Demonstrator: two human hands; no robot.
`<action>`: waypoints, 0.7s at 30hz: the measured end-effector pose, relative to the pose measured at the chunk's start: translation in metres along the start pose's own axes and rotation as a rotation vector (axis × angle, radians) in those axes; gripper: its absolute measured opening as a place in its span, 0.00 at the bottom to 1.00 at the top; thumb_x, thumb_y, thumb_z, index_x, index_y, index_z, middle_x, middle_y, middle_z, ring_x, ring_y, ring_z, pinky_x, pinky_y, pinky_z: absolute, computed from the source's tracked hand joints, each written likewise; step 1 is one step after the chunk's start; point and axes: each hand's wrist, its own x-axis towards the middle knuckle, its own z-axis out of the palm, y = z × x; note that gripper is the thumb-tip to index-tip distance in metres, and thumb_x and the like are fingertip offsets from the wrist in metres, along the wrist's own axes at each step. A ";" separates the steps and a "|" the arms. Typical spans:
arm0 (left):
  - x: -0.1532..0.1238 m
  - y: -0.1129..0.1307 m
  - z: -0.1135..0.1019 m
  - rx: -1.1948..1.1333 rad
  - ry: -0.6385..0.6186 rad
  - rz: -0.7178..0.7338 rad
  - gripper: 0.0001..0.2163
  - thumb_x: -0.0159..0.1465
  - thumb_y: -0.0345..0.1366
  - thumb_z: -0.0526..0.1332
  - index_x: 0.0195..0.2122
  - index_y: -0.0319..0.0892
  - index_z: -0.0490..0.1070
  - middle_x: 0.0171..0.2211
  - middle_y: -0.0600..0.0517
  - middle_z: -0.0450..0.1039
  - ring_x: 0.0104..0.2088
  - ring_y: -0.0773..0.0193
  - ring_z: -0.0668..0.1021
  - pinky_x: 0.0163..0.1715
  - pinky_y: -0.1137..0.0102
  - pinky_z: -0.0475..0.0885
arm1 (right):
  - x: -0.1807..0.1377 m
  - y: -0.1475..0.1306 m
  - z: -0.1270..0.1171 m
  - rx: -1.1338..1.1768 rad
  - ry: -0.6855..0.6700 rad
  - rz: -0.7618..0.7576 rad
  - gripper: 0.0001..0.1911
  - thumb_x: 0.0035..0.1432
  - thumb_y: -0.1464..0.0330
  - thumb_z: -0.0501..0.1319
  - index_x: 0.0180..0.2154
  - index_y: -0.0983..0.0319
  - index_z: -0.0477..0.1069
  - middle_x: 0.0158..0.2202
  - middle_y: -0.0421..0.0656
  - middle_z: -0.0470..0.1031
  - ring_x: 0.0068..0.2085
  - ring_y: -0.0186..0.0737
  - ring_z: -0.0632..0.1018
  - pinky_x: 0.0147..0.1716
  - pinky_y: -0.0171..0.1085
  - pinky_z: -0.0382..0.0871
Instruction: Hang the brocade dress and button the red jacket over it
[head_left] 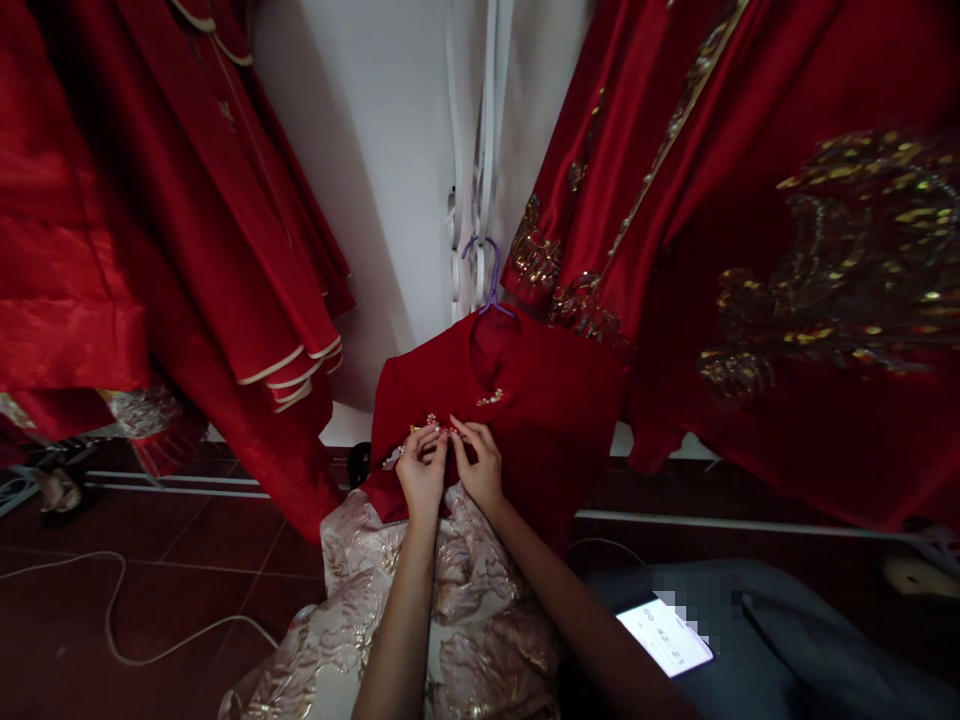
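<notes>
A red garment (555, 410) with a round neckline hangs in front of me on a purple hanger (492, 275). Small beaded flowers (491, 397) decorate its chest, and more beadwork (395, 455) lies beside my left fingers. My left hand (422, 465) is closed in a pinch at the garment's front, thumb against fingertips. Close against it, my right hand (478, 462) pinches at the same spot, its fingertips almost touching the left ones. Something tiny and reddish shows between the fingertips, too small to name. Beneath my forearms a pale, gold-patterned cloth (352, 570) is bunched up.
Red garments (247, 220) with pale piping hang at the left. Others with gold sequins (847, 270) hang at the right. A lit phone (664, 637) lies on dark fabric at lower right. A white cable (112, 600) curls across the tiled floor near a shoe (58, 493).
</notes>
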 end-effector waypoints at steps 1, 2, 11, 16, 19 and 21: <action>0.000 0.000 0.000 0.018 -0.009 0.007 0.15 0.55 0.41 0.63 0.41 0.38 0.71 0.37 0.45 0.76 0.38 0.62 0.79 0.37 0.68 0.75 | 0.000 0.000 0.000 -0.001 -0.003 0.000 0.17 0.61 0.68 0.52 0.52 0.56 0.68 0.40 0.45 0.70 0.40 0.36 0.74 0.43 0.37 0.71; 0.000 0.000 -0.001 0.037 -0.013 0.013 0.15 0.55 0.41 0.63 0.41 0.38 0.72 0.37 0.45 0.76 0.38 0.62 0.78 0.37 0.68 0.75 | 0.000 0.000 0.000 -0.002 -0.003 0.001 0.17 0.61 0.68 0.52 0.52 0.56 0.68 0.40 0.45 0.70 0.40 0.36 0.74 0.43 0.38 0.71; 0.000 -0.001 -0.002 0.027 0.022 0.034 0.15 0.54 0.41 0.63 0.41 0.38 0.73 0.37 0.45 0.76 0.36 0.63 0.78 0.36 0.69 0.75 | 0.001 0.001 0.000 -0.021 -0.001 -0.026 0.17 0.61 0.69 0.53 0.51 0.55 0.69 0.39 0.44 0.71 0.41 0.36 0.74 0.44 0.37 0.70; 0.000 -0.005 -0.002 0.008 0.021 0.026 0.16 0.54 0.40 0.63 0.41 0.38 0.73 0.37 0.45 0.76 0.37 0.63 0.78 0.38 0.68 0.75 | -0.001 0.001 0.000 -0.014 -0.005 -0.014 0.17 0.61 0.69 0.53 0.51 0.55 0.69 0.39 0.45 0.71 0.41 0.37 0.74 0.43 0.37 0.70; 0.001 -0.005 -0.002 0.007 0.025 0.014 0.16 0.54 0.40 0.63 0.41 0.38 0.73 0.38 0.45 0.76 0.38 0.63 0.78 0.38 0.68 0.75 | -0.002 0.000 -0.001 -0.004 0.011 -0.008 0.17 0.61 0.69 0.53 0.50 0.56 0.70 0.40 0.45 0.71 0.41 0.37 0.74 0.44 0.38 0.70; 0.001 -0.005 -0.002 0.009 0.021 0.012 0.16 0.54 0.39 0.64 0.41 0.38 0.72 0.38 0.44 0.75 0.38 0.63 0.77 0.38 0.69 0.75 | -0.002 0.000 -0.001 0.002 0.020 -0.017 0.16 0.60 0.69 0.53 0.49 0.56 0.71 0.40 0.45 0.71 0.41 0.37 0.74 0.43 0.38 0.71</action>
